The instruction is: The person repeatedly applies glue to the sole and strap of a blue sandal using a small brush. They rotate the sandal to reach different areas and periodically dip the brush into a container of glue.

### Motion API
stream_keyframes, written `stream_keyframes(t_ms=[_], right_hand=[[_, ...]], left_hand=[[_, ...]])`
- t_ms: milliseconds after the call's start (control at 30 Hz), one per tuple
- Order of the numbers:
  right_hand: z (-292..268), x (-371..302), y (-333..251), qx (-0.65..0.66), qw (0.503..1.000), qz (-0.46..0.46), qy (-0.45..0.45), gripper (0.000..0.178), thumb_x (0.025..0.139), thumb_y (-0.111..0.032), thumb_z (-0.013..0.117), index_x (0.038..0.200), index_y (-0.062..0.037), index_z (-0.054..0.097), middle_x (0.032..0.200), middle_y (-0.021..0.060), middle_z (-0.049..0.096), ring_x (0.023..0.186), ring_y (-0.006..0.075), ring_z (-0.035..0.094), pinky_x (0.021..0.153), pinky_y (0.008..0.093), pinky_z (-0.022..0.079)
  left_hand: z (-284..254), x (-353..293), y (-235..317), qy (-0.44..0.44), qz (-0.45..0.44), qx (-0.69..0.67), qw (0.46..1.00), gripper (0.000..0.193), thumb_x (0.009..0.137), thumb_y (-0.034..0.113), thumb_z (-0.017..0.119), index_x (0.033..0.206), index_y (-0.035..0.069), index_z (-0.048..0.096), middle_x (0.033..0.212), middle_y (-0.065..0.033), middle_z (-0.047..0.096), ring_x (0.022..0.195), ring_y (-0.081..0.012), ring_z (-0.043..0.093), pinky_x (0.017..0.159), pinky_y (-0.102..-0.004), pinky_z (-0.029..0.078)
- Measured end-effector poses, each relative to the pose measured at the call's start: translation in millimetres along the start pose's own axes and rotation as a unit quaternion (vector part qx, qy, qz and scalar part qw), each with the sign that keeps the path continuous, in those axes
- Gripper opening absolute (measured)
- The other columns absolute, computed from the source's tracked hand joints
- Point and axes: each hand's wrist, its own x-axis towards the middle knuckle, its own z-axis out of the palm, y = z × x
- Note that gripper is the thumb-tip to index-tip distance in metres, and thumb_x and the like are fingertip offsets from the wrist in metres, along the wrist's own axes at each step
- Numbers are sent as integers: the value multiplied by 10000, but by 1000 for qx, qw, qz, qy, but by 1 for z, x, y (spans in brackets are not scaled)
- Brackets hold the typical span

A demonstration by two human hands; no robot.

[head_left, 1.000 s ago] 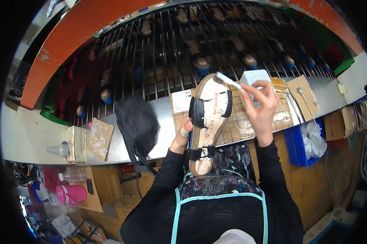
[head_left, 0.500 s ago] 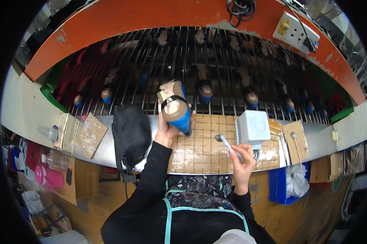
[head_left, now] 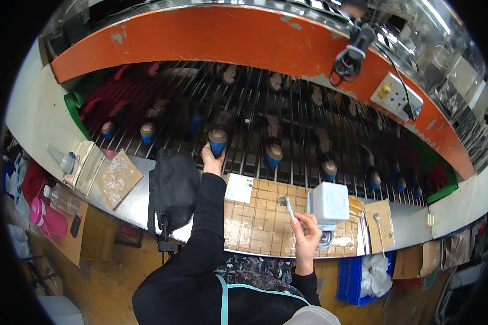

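Note:
My left hand (head_left: 214,161) is stretched forward over the near end of a rack of metal bars (head_left: 241,157). Its fingers are closed round a blue shoe last (head_left: 218,145) with a tan sole piece on top; the last's far part is in shadow. Above the cardboard mat (head_left: 260,227), my right hand (head_left: 307,237) pinches the pale handle of a small brush (head_left: 289,207), whose dark head points away from me. Just right of the brush stands a white box-shaped container (head_left: 329,201). A white printed card (head_left: 239,188) lies on the mat beside my left forearm.
Several more blue lasts, one of them a last (head_left: 273,154) right of my left hand, stand along the bars. A black mesh pouch (head_left: 172,189) lies left of my forearm. An orange panel (head_left: 200,35) arches over the rack, with a socket strip (head_left: 397,96) at right.
My left hand has carried the last forward from over the mat onto the bars. The white card now shows. My right hand still holds the brush, and the view has tilted toward the rack.

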Motion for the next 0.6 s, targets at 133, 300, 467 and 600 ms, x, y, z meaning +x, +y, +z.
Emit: stream_keyframes(t_ms=[133, 300, 467, 600], right_hand=[[36, 59, 26, -29, 997, -44, -48, 300, 989, -241, 544, 882, 21, 644, 801, -32, 498, 684, 36, 363, 596, 209, 303], [98, 179, 78, -413, 910, -49, -5, 620, 881, -574, 557, 984, 37, 559, 863, 217, 635, 861, 388, 601, 780, 464, 473], [125, 233, 123, -493, 863, 1, -108, 970, 645, -670, 717, 1191, 100, 493, 1069, 337, 619, 1061, 457, 588, 892, 489, 472], [118, 240, 109, -478, 874, -17, -86, 886, 645, -586, 742, 1162, 100, 523, 1068, 341, 618, 1073, 455, 579, 897, 475, 463]], left_hand=[[7, -53, -25, 23, 99, 86, 991, 497, 944, 521, 411, 1321, 224, 283, 1145, -145, 556, 704, -245, 566, 569, -356, 478], [-31, -157, -102, -294, -69, 71, 951, 580, 929, 509, 536, 1415, 234, 378, 1354, -107, 482, 1023, -273, 622, 960, -407, 471], [-40, -150, -117, -326, -228, 47, 916, 751, 870, 605, 565, 1481, 262, 297, 1500, -238, 285, 1349, -388, 358, 1101, -471, 313], [-27, -132, -115, -334, -276, 32, 901, 931, 806, 727, 513, 1533, 341, 78, 1551, -311, 39, 1442, -458, 59, 1160, -524, 89]])
